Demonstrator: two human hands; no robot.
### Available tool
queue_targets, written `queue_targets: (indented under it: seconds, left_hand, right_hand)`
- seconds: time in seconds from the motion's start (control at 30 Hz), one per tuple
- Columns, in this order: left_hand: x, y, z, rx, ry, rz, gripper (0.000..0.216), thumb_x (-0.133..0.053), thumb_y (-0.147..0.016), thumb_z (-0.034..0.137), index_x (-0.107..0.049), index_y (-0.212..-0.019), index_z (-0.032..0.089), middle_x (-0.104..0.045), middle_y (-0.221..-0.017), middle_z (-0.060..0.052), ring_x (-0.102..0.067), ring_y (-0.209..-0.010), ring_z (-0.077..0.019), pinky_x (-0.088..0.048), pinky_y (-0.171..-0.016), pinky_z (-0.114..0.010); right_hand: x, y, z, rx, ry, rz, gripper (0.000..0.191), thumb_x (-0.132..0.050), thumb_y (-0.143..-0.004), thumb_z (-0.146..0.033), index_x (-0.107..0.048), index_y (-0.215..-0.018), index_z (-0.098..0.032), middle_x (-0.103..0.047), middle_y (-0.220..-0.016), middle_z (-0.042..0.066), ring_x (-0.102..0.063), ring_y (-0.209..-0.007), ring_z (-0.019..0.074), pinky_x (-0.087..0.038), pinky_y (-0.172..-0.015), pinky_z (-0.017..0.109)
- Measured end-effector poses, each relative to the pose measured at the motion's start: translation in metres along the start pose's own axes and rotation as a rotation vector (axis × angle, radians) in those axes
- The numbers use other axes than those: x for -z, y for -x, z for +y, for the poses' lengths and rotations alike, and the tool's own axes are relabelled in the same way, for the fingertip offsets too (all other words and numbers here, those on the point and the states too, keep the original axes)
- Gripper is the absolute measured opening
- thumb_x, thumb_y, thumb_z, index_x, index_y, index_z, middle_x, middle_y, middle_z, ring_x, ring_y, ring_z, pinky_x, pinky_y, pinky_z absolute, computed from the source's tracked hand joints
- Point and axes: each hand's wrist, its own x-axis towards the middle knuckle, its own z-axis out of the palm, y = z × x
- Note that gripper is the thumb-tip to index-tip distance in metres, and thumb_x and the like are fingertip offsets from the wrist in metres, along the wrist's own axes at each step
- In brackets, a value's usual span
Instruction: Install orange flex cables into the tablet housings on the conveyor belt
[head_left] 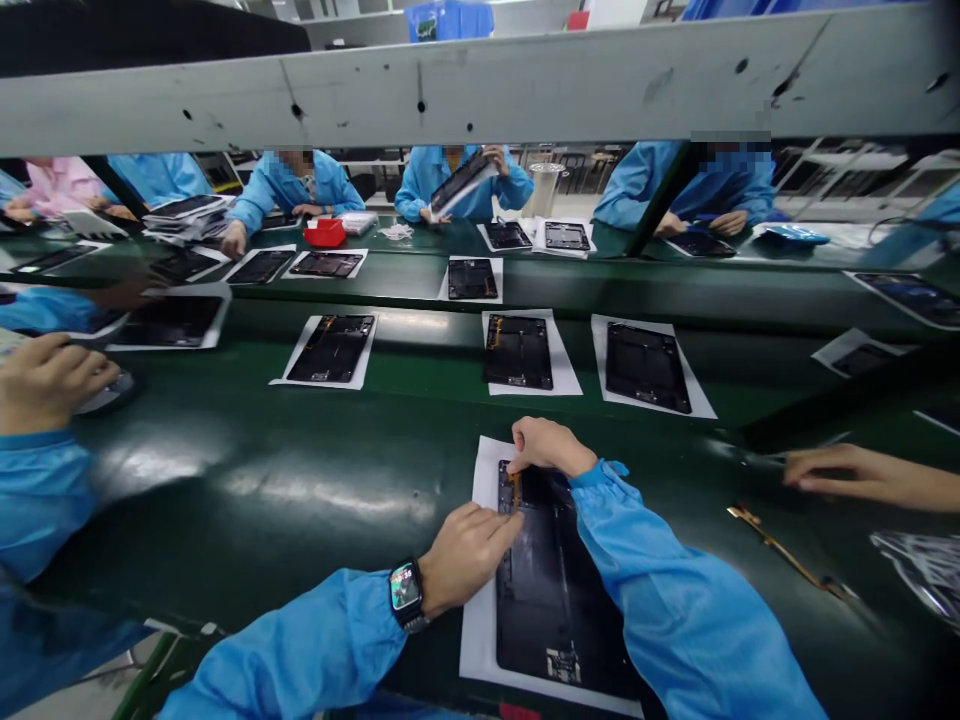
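Note:
A black tablet housing (555,610) lies on a white sheet (480,640) at the table's front. Along its upper left edge runs a thin orange flex cable (516,490). My right hand (553,445) reaches over the top of the housing, its fingertips pinching the cable's upper end. At the cable's lower end are the closed thumb and fingers of my left hand (469,550), which come in from the left. A watch (406,588) is on my left wrist. The fingertips partly hide both cable ends, and my right sleeve (675,590) covers the housing's right side.
Another flex cable (784,552) lies to the right, near a co-worker's hand (862,478). At left is another co-worker's hand (49,385). Beyond, several housings on sheets, including one nearby (517,350), lie on the green surface. A metal beam (480,95) crosses above.

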Motion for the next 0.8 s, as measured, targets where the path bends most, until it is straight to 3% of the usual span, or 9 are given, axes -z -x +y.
queue_targets:
  seconds: [0.13,0.27,0.6,0.8]
  left_hand:
    - [0.0,0.0,-0.001,0.016,-0.004,-0.021,0.023,-0.037,-0.1,0.014,-0.056,-0.112,0.012,-0.07,-0.09,-0.006,-0.065,-0.079,-0.0159,-0.046,-0.069,-0.03]
    - [-0.001,0.001,-0.002,0.013,-0.02,-0.038,0.022,-0.038,-0.099,0.013,-0.057,-0.111,0.013,-0.069,-0.093,-0.006,-0.064,-0.081,-0.0163,-0.045,-0.07,-0.031]
    - [-0.001,0.001,-0.002,0.013,-0.013,-0.036,0.02,-0.041,-0.098,0.013,-0.058,-0.107,0.014,-0.067,-0.097,-0.006,-0.062,-0.082,-0.0158,-0.047,-0.069,-0.03]
    - [0.0,0.001,0.0,0.004,0.0,0.009,0.018,-0.044,-0.098,0.014,-0.06,-0.106,0.013,-0.067,-0.108,-0.007,-0.064,-0.091,-0.0172,-0.05,-0.073,-0.031]
  right_hand:
    - [-0.008,0.014,0.006,0.007,0.059,0.057,0.044,-0.083,-0.066,-0.048,-0.059,-0.093,-0.022,-0.068,-0.091,0.006,-0.064,-0.086,0.0255,-0.039,-0.064,0.028]
    - [-0.017,0.02,0.007,0.024,0.086,0.064,0.049,-0.08,-0.07,-0.047,-0.055,-0.104,-0.023,-0.067,-0.097,0.007,-0.064,-0.091,0.0279,-0.038,-0.065,0.029]
    - [-0.017,0.02,0.004,0.03,0.098,0.014,0.05,-0.079,-0.071,-0.046,-0.052,-0.106,-0.024,-0.067,-0.096,0.006,-0.065,-0.089,0.0265,-0.039,-0.064,0.028]
    - [-0.012,0.013,-0.004,0.022,0.109,-0.029,0.053,-0.085,-0.062,-0.042,-0.055,-0.1,-0.022,-0.068,-0.091,0.007,-0.066,-0.085,0.0295,-0.04,-0.061,0.03]
